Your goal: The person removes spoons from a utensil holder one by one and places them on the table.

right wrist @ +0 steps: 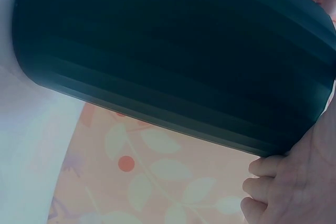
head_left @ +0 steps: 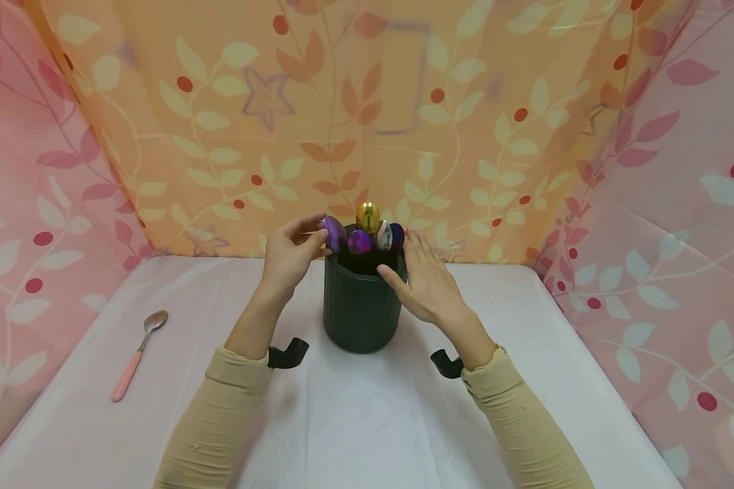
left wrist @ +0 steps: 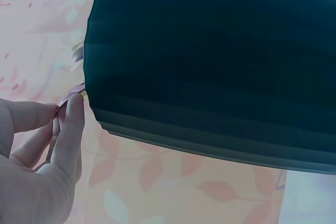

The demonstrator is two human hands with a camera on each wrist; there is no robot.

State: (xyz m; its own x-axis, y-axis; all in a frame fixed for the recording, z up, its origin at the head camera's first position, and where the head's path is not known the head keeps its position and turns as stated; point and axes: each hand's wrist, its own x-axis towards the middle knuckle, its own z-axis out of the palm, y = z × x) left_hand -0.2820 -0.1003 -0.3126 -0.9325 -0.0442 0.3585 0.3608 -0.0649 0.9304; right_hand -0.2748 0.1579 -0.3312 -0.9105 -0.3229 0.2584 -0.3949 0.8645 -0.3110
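Looking down from the head camera, there's a dark green ribbed cup [head_left: 361, 305] standing upright near the middle of a white table [head_left: 367, 421], with a bunch of spoons stuck in it bowl-end up. The left hand [head_left: 290, 255] is pinching the purple spoon [head_left: 334, 233] at the left side of the cup's mouth, thumb and fingers curled round its bowl. Next to it are a gold spoon [head_left: 368, 216] standing tallest, a darker violet one [head_left: 359, 241] in front, a pale patterned one [head_left: 383, 236] and a dark blue one [head_left: 397, 234]. The right hand [head_left: 427, 282] rests against the right rim of the cup, fingers straight and close together, not wrapped round anything. Off to the left, well apart from all this, a pink-handled spoon [head_left: 139, 353] lies flat on the table. Leafy orange and pink cloth hangs behind and at the sides.

Left wrist view: the cup [left wrist: 210, 61] fills most of the picture, sideways. The left hand's fingertips [left wrist: 73, 114] are pressed together on a thin purple edge [left wrist: 71, 95] just beside the cup's rim, so that pinch checks out.

Right wrist view: cup again [right wrist: 173, 56], big and dark. Only a bit of the right hand [right wrist: 294, 187] shows at the lower right, touching the cup's edge, with a couple of fingers loosely bent. Can't see the spoons from here.
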